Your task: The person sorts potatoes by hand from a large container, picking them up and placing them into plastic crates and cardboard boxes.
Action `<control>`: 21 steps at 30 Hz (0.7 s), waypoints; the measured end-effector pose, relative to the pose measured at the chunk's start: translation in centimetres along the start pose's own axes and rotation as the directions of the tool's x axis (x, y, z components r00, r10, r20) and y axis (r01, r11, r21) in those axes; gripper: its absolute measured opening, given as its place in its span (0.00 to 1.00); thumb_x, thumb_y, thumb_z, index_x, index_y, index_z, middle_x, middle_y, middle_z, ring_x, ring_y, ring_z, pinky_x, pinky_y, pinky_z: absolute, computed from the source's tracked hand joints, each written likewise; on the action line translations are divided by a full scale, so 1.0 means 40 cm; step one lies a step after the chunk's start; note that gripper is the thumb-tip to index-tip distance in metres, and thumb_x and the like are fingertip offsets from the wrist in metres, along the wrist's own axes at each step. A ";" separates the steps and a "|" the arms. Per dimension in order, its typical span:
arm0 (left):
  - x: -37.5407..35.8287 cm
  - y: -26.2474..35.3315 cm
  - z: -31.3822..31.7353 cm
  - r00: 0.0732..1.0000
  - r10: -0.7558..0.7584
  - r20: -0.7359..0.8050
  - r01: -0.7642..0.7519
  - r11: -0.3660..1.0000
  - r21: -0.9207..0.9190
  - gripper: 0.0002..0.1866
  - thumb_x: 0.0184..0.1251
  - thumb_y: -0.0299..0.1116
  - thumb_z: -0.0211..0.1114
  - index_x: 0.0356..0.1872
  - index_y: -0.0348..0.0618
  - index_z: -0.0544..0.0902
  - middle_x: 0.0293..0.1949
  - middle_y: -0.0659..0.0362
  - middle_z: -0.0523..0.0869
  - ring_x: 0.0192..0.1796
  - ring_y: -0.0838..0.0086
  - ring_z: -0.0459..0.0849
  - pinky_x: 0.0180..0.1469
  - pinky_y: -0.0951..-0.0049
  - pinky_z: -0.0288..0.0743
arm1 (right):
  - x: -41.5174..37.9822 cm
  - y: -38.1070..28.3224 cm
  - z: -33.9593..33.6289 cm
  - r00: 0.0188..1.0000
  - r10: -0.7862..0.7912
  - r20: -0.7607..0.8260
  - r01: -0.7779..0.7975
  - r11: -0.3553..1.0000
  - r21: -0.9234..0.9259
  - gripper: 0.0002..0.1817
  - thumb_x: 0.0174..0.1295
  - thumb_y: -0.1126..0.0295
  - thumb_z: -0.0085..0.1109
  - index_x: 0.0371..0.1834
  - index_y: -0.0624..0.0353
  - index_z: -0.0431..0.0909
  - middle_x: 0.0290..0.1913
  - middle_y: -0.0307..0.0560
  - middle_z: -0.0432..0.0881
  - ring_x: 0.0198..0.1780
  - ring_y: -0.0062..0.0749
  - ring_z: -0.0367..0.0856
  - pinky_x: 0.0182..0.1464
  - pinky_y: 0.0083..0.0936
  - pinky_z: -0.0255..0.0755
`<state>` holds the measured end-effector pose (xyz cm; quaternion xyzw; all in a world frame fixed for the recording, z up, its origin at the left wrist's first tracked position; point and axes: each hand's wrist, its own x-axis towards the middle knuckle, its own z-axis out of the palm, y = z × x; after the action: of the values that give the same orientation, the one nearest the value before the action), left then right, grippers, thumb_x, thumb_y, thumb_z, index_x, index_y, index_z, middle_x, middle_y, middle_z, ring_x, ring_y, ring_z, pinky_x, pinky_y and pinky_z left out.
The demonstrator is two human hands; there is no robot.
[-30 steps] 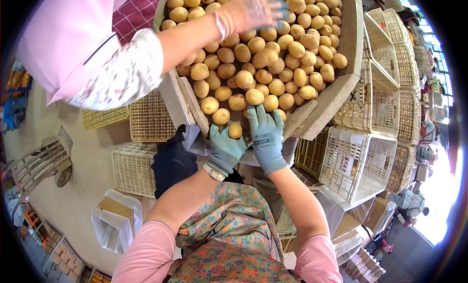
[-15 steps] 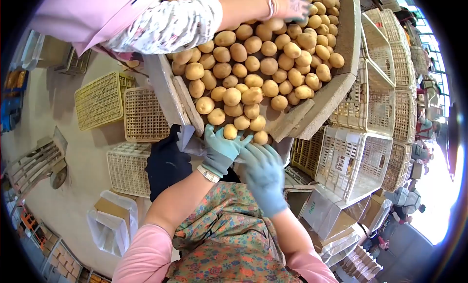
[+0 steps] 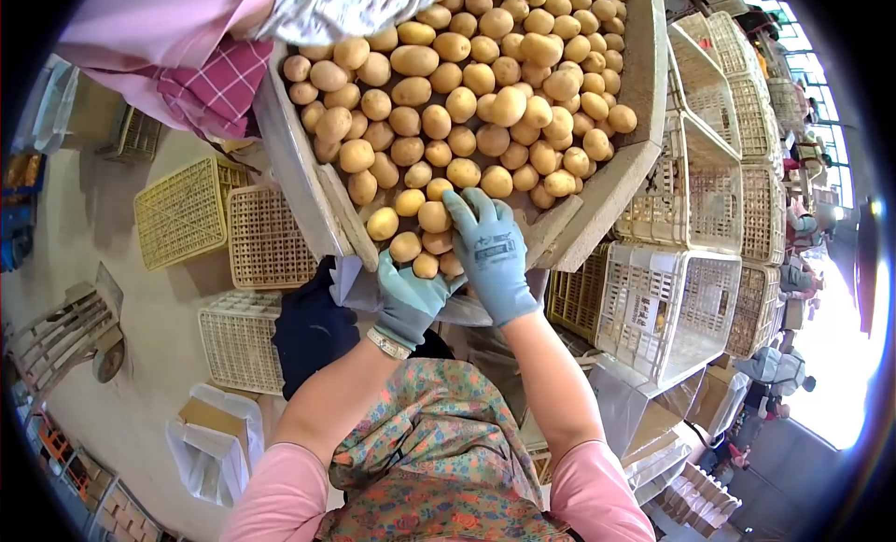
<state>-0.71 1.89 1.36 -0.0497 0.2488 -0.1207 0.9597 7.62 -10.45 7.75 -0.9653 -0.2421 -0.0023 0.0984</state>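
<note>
Many potatoes point(image 3: 435, 122) lie in a wide trough point(image 3: 611, 183) that narrows toward me. At its narrow end my left hand point(image 3: 411, 299), in a pale blue-green glove, is cupped with fingers apart below the nearest potatoes. A small potato point(image 3: 426, 266) rests by its fingertips. My right hand point(image 3: 489, 253), in a blue glove, lies palm down with bent fingers against the right side of the same small group. Whether it grips a potato under the fingers is hidden.
A co-worker's patterned sleeve point(image 3: 345, 8) reaches over the trough at upper left. Plastic crates stand on the left point(image 3: 187, 212) and stacked on the right point(image 3: 644, 309). A lined box point(image 3: 217, 439) sits on the floor at lower left.
My right hand has moved up onto the potatoes. My left hand has shifted slightly down and left. Potatoes have rolled or been pushed toward the narrow end, and the co-worker's hand has left view.
</note>
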 end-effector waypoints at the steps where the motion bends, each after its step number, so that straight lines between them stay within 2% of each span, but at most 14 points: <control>1: 0.005 0.001 -0.011 1.000 -0.005 0.016 0.005 1.000 -0.009 0.41 0.78 0.66 0.42 0.84 0.55 0.62 0.82 0.53 0.65 0.82 0.51 0.65 0.80 0.36 0.59 | 0.002 -0.007 -0.028 1.000 -0.005 -0.010 0.005 1.000 -0.002 0.29 0.62 0.70 0.68 0.70 0.47 0.79 0.63 0.48 0.80 0.61 0.49 0.80 0.58 0.41 0.81; 3: 0.004 0.002 -0.041 0.999 -0.018 0.044 0.022 0.996 -0.092 0.40 0.79 0.65 0.44 0.83 0.54 0.62 0.83 0.51 0.63 0.83 0.49 0.62 0.81 0.34 0.58 | -0.068 -0.036 -0.111 0.985 0.167 -0.043 -0.134 0.897 0.420 0.22 0.68 0.67 0.67 0.66 0.49 0.82 0.58 0.49 0.84 0.57 0.46 0.83 0.56 0.38 0.82; 5: 0.008 0.003 -0.056 0.998 -0.033 0.058 0.041 0.991 -0.127 0.38 0.80 0.63 0.44 0.83 0.54 0.63 0.83 0.50 0.62 0.84 0.47 0.61 0.81 0.31 0.56 | -0.215 -0.048 -0.099 0.837 0.348 0.423 -0.525 0.293 0.799 0.15 0.74 0.64 0.64 0.59 0.55 0.84 0.51 0.45 0.87 0.50 0.39 0.86 0.50 0.33 0.82; 7: 0.003 0.014 -0.039 0.992 0.067 0.103 -0.095 0.948 0.303 0.37 0.81 0.63 0.44 0.83 0.55 0.63 0.84 0.52 0.62 0.84 0.46 0.59 0.81 0.27 0.53 | -0.374 -0.049 -0.023 0.675 0.225 0.703 -0.601 -0.385 0.700 0.15 0.75 0.66 0.63 0.59 0.60 0.82 0.45 0.43 0.85 0.41 0.29 0.83 0.45 0.30 0.81; 8: -0.001 0.015 -0.034 0.980 0.134 0.147 -0.193 0.811 0.552 0.36 0.82 0.62 0.44 0.83 0.56 0.64 0.84 0.53 0.62 0.85 0.46 0.58 0.81 0.25 0.52 | -0.495 -0.046 0.042 0.459 0.286 0.841 -0.562 -0.640 0.524 0.12 0.75 0.64 0.61 0.52 0.59 0.83 0.40 0.42 0.84 0.37 0.29 0.82 0.42 0.27 0.80; 10: 0.022 0.009 -0.013 0.979 0.129 0.161 -0.194 0.844 0.501 0.37 0.81 0.64 0.44 0.83 0.57 0.64 0.85 0.54 0.61 0.85 0.46 0.58 0.81 0.25 0.51 | -0.574 0.116 0.151 0.310 0.007 0.951 -0.189 -0.980 0.069 0.08 0.71 0.65 0.59 0.37 0.56 0.80 0.29 0.39 0.81 0.29 0.29 0.80 0.35 0.27 0.82; 11: 0.019 0.007 -0.002 0.994 0.084 0.072 -0.103 0.938 0.330 0.37 0.80 0.64 0.44 0.83 0.58 0.64 0.85 0.54 0.61 0.85 0.46 0.57 0.81 0.25 0.50 | -0.612 0.218 0.135 0.426 -0.237 0.873 0.012 -0.963 -0.268 0.09 0.67 0.68 0.59 0.28 0.54 0.77 0.24 0.36 0.78 0.25 0.28 0.79 0.31 0.30 0.83; 13: 0.006 0.003 0.022 0.994 -0.009 -0.107 -0.001 0.996 -0.093 0.38 0.79 0.65 0.44 0.83 0.59 0.64 0.85 0.55 0.60 0.86 0.46 0.55 0.81 0.25 0.48 | -0.438 0.392 -0.029 0.641 0.201 0.740 -0.198 -0.889 0.413 0.08 0.72 0.64 0.57 0.40 0.54 0.72 0.36 0.45 0.77 0.37 0.31 0.79 0.43 0.28 0.80; 15: 0.017 -0.003 -0.017 0.994 0.101 0.033 -0.105 0.984 0.147 0.37 0.80 0.63 0.46 0.83 0.59 0.64 0.85 0.55 0.60 0.86 0.47 0.56 0.81 0.25 0.50 | -0.277 0.535 -0.204 0.769 0.556 0.316 -0.149 -0.325 0.934 0.16 0.78 0.60 0.53 0.61 0.56 0.68 0.53 0.47 0.77 0.49 0.32 0.80 0.57 0.32 0.77; 17: 0.010 -0.003 -0.041 0.972 0.181 0.149 -0.224 0.906 0.360 0.35 0.82 0.58 0.48 0.83 0.56 0.62 0.85 0.55 0.60 0.85 0.48 0.57 0.80 0.25 0.55 | -0.161 0.514 -0.336 0.740 0.665 -0.100 0.007 0.141 0.990 0.29 0.84 0.55 0.48 0.81 0.57 0.63 0.70 0.50 0.76 0.62 0.33 0.81 0.72 0.35 0.74; 18: 0.003 0.002 -0.036 0.970 0.162 0.182 -0.217 0.913 0.346 0.33 0.83 0.54 0.50 0.83 0.55 0.60 0.84 0.54 0.60 0.85 0.49 0.58 0.79 0.26 0.58 | -0.146 0.422 -0.372 0.679 0.734 -0.024 -0.026 0.057 0.998 0.25 0.84 0.61 0.45 0.80 0.56 0.64 0.70 0.51 0.77 0.62 0.34 0.81 0.70 0.35 0.75; 19: 0.001 0.002 -0.023 0.979 0.109 0.175 -0.129 0.986 0.107 0.33 0.84 0.52 0.51 0.83 0.54 0.59 0.84 0.53 0.60 0.84 0.49 0.58 0.79 0.27 0.60 | -0.160 0.357 -0.361 0.773 0.633 0.043 -0.171 0.141 0.975 0.22 0.84 0.64 0.43 0.75 0.56 0.70 0.67 0.51 0.80 0.62 0.33 0.81 0.69 0.34 0.74; 20: -0.001 0.002 -0.011 0.984 0.056 0.167 -0.033 0.990 -0.140 0.32 0.85 0.50 0.51 0.83 0.53 0.59 0.83 0.53 0.61 0.84 0.50 0.59 0.78 0.27 0.62 | -0.190 0.288 -0.313 0.856 0.516 0.038 -0.254 0.355 0.900 0.16 0.81 0.65 0.48 0.65 0.57 0.76 0.61 0.49 0.84 0.60 0.33 0.83 0.69 0.32 0.75; 21: 0.001 -0.001 -0.016 0.986 0.068 0.151 -0.050 0.992 -0.118 0.32 0.85 0.52 0.50 0.82 0.53 0.59 0.83 0.53 0.62 0.84 0.50 0.60 0.79 0.29 0.62 | -0.219 0.219 -0.265 0.923 0.384 0.032 -0.268 0.580 0.769 0.12 0.77 0.66 0.54 0.54 0.59 0.83 0.55 0.47 0.88 0.57 0.33 0.84 0.68 0.31 0.75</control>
<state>-0.99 1.81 0.80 -0.1063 0.1813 -0.0737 0.9749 4.43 -24.14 16.04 -0.8586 -0.0309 0.0509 0.5092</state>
